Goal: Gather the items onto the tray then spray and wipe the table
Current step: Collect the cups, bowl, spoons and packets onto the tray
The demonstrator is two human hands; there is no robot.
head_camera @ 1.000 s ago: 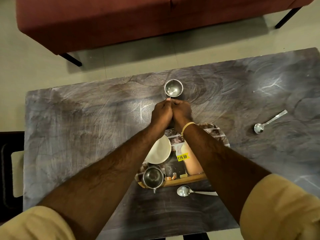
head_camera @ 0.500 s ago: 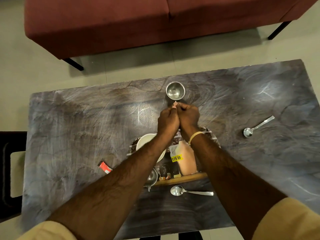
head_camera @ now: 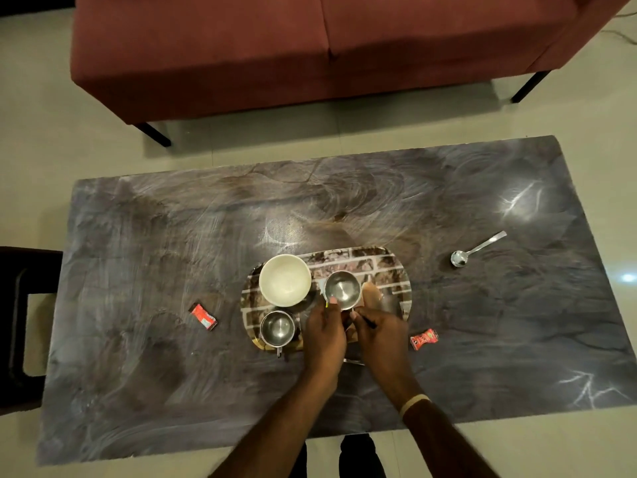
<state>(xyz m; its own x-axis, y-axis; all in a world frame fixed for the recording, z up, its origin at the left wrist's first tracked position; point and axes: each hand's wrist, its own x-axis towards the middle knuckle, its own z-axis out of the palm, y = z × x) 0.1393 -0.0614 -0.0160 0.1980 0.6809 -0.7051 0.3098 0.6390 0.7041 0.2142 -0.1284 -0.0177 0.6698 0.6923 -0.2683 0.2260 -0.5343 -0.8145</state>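
Note:
An oval brick-patterned tray [head_camera: 386,267] lies in the middle of the dark marble table [head_camera: 138,236]. On it sit a white bowl [head_camera: 284,279], a small steel cup [head_camera: 277,328] with a handle, and a pinkish packet [head_camera: 373,294]. My left hand [head_camera: 325,334] and my right hand [head_camera: 381,334] meet at the near rim of a second steel cup [head_camera: 342,288] and hold it over the tray's middle. Loose on the table are a spoon [head_camera: 477,249] at the right and two red wrappers [head_camera: 203,316] [head_camera: 424,338]. My hands hide the tray's near right part.
A red sofa [head_camera: 310,46] stands beyond the table's far edge, with black legs on the pale floor. A dark chair [head_camera: 20,326] is at the table's left end. A bit of metal [head_camera: 355,361] shows under my hands at the tray's near edge.
Both hands have pulled back toward me, bringing the steel cup from the far middle of the table to above the tray. The view has risen, so more of the table shows.

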